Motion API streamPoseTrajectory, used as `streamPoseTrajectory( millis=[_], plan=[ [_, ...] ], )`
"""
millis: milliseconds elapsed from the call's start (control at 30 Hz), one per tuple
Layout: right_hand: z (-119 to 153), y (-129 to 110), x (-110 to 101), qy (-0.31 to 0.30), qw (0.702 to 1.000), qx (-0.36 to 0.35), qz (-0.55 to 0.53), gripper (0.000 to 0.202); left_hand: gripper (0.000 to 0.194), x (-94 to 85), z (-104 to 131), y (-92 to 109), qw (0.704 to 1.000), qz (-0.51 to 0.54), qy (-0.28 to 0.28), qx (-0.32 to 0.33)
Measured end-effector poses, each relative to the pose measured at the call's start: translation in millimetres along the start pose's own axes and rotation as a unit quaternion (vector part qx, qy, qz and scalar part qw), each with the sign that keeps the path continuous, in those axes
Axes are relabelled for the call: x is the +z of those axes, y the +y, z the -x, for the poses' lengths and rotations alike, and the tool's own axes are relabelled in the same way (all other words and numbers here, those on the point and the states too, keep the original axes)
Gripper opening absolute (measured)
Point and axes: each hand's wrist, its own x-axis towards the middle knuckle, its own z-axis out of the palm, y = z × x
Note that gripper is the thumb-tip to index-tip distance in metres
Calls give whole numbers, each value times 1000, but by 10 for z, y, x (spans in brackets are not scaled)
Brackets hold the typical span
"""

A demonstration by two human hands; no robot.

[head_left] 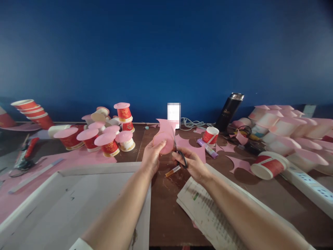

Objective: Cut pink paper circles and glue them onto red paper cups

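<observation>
Near the middle of the view, my left hand [153, 152] pinches a piece of pink paper [164, 131] between thumb and fingers. A round outline shows on the paper, and its upper part is irregular. My right hand [191, 162] grips black-handled scissors [181, 157], whose blades point up and away along the right edge of the paper. Both hands are above the brown table [166, 211], close together, the scissors just to the right of my left thumb.
Red cups with pink discs [106, 143] stand at the left, beside a white tray [99, 168]. Pink scraps [239, 164], a glue tube [207, 148], a black bottle [229, 111], stacked pink-topped cups [283, 128] and a power strip [309, 185] lie right. A newspaper [208, 211] lies under my right forearm.
</observation>
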Motion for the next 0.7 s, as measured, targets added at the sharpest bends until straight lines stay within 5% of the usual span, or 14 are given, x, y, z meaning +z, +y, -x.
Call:
streamPoseTrajectory(
  millis=[700],
  plan=[
    [-18, 6, -24, 4, 999, -27, 34, 33, 33, 24, 28, 31, 1000, -4, 2, 4]
  ],
)
